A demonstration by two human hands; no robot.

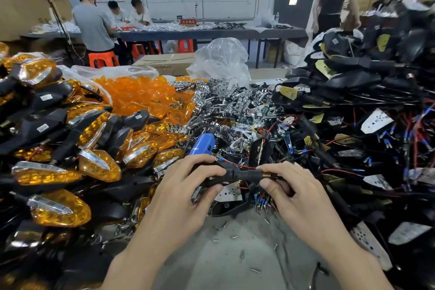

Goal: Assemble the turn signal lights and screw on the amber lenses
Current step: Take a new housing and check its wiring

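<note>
A black turn signal housing point(231, 173) with a stem and a red wire is held above the table's middle. My left hand point(188, 186) grips its body end, thumb underneath. My right hand point(289, 183) pinches the stem near its brass threaded tip. A white LED board point(229, 193) shows just below the housing. Loose amber lenses point(141, 96) are heaped at the back left. A blue electric screwdriver point(202, 145) lies just beyond my left hand.
Finished amber-lensed signals point(70, 148) pile up on the left. Black housings with wires point(364, 113) are stacked on the right, chrome reflectors point(230, 101) in the middle back. Loose screws point(235, 236) dot the grey table. Several people work at a far table.
</note>
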